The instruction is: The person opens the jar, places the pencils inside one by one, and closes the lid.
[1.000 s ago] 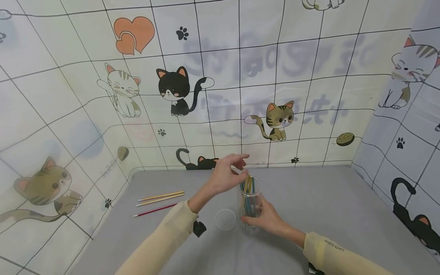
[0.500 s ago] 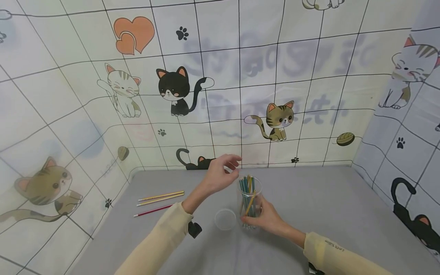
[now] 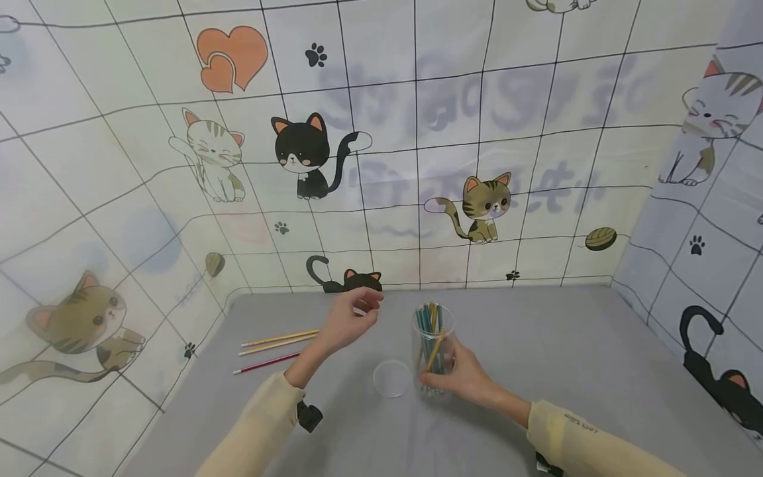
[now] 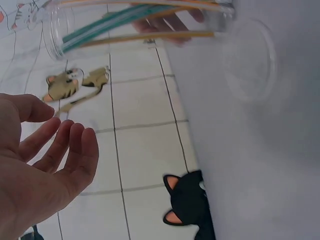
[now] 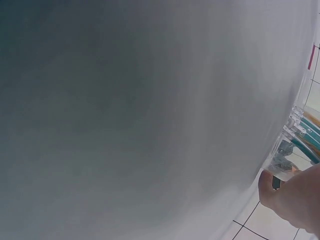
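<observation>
My right hand grips a clear plastic jar low on its side, with the thumb across the front. Several green and yellow pencils stand in the jar, one yellow pencil leaning across the others. My left hand is in the air left of the jar, holding nothing, its fingers loosely bent. In the left wrist view the same left hand shows apart from the jar. Only part of the right hand shows in the right wrist view, at the jar's base.
A round clear lid lies on the grey table, just left of the jar. Farther left lie two yellow pencils and a red pencil. A cat-print cloth hangs behind the table and at its sides.
My left hand has moved left and slightly down, away from the jar's mouth. One yellow pencil now leans inside the jar. The right hand has kept its hold on the jar.
</observation>
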Demonstrator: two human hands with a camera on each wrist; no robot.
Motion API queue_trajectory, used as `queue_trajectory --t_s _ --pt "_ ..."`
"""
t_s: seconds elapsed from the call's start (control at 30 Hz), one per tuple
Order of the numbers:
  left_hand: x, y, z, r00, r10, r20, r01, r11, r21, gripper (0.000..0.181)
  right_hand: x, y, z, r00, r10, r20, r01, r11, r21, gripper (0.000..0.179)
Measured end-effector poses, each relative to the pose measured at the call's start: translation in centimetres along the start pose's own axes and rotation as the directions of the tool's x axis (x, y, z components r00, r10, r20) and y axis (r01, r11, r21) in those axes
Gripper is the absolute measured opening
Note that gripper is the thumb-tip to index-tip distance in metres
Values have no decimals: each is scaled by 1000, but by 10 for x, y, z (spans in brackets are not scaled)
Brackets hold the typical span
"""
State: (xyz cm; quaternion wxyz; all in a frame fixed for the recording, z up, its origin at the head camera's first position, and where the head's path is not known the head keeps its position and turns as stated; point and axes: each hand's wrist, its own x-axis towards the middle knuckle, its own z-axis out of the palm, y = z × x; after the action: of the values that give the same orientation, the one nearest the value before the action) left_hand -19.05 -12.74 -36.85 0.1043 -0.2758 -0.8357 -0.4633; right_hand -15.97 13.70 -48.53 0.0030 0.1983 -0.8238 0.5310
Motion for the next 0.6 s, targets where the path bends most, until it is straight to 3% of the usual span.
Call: queue_trajectory --t_s 0.33,0.6 --pt "-37 -40 -35 994 -108 -19 109 993 37 25 1 -2 -2 1000 -19 6 19 1000 3 93" --pt "-59 -58 -48 980 -194 -38 197 977 80 24 0 -3 -1 1000 10 -11 -11 1000 -26 92"
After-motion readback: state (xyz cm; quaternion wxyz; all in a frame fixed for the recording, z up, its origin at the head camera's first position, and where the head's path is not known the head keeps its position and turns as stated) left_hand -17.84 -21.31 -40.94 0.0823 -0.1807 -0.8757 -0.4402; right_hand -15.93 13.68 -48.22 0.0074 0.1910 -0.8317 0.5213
